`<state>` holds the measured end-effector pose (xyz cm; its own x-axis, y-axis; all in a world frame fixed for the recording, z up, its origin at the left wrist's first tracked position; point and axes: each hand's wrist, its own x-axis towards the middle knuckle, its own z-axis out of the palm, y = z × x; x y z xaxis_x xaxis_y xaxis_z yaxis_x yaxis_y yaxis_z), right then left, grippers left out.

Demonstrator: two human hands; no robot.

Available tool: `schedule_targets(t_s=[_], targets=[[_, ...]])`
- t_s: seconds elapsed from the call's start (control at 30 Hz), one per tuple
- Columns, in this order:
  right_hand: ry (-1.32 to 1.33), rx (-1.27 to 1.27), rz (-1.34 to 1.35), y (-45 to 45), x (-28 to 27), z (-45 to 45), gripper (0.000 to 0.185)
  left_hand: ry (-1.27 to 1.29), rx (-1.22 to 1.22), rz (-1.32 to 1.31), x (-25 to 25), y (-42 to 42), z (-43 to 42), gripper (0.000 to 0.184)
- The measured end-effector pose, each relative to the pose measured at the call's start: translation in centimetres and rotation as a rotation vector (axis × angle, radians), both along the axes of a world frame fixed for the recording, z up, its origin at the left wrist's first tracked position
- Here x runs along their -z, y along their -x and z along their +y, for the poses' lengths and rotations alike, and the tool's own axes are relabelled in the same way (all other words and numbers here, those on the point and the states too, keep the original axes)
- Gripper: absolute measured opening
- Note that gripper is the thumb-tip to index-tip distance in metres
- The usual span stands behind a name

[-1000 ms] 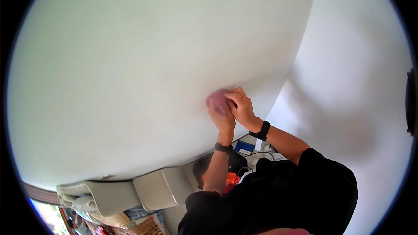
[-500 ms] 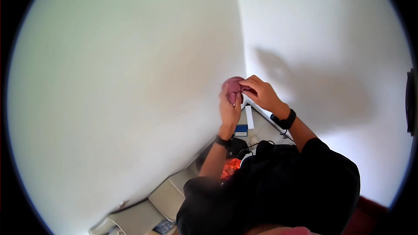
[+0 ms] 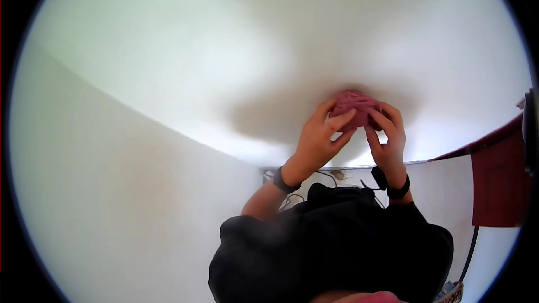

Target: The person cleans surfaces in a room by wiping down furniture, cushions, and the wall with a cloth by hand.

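Observation:
A bunched pink cloth-like item (image 3: 353, 106) is held up in front of the pale wall, between both hands. My left hand (image 3: 321, 137) grips its left side and lower edge with bent fingers. On its right side, my right hand (image 3: 388, 134) pinches the folds with thumb and fingers. Black bands circle both wrists. The back of the item, facing the wall, is hidden.
The white wall (image 3: 236, 67) spreads behind the hands and meets another wall (image 3: 112, 179) at the left. Dark cables (image 3: 328, 177) show beyond the wrists. A dark red panel (image 3: 497, 182) stands at the right. A patterned item (image 3: 453, 293) shows at the lower right.
The view has swung right, past the wall corner; the chairs and blue box are out of sight and the red panel has appeared. Both hands still hold the pink item, its folds now bunched differently.

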<state>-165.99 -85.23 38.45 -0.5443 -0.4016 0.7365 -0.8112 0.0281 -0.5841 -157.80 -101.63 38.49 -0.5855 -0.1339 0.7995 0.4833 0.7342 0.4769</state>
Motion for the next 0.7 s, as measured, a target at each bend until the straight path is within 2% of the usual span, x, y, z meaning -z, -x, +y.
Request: schedule_targets(t_s=[0.03, 0.07, 0.2, 0.27, 0.37, 0.43, 0.53, 0.7], targets=[[0.027, 0.046, -0.010, 0.6, 0.4, 1.7, 0.037, 0.092, -0.002, 0.012, -0.1, 1.3, 1.5, 0.051], [0.034, 0.124, 0.024, 2.6, 1.3, 2.1, 0.038, 0.016, 0.086, 0.000, 1.2, 4.4, 1.9, 0.051], [0.072, 0.178, -0.052, 4.2, 3.9, 5.0, 0.038, 0.047, 0.000, -0.119, 2.8, 6.5, 5.6, 0.050], [0.064, 0.137, -0.102, 4.1, 4.8, 5.4, 0.039, 0.110, -0.098, -0.115, 3.6, 6.0, 6.6, 0.051], [0.043, 0.044, -0.129, 6.6, 6.6, 5.0, 0.039, 0.018, -0.150, -0.167, 6.1, 7.6, 6.8, 0.052], [0.009, -0.086, -0.243, 6.5, 6.7, 4.6, 0.038, -0.052, -0.227, -0.171, 6.6, 6.7, 6.8, 0.051], [-0.025, -0.263, -0.346, 6.3, 6.4, 3.9, 0.042, -0.109, -0.326, -0.173, 6.6, 5.0, 6.4, 0.049], [-0.077, -0.383, -0.314, 7.0, 5.4, 4.0, 0.052, -0.126, -0.392, -0.114, 4.8, 5.2, 6.6, 0.050]])
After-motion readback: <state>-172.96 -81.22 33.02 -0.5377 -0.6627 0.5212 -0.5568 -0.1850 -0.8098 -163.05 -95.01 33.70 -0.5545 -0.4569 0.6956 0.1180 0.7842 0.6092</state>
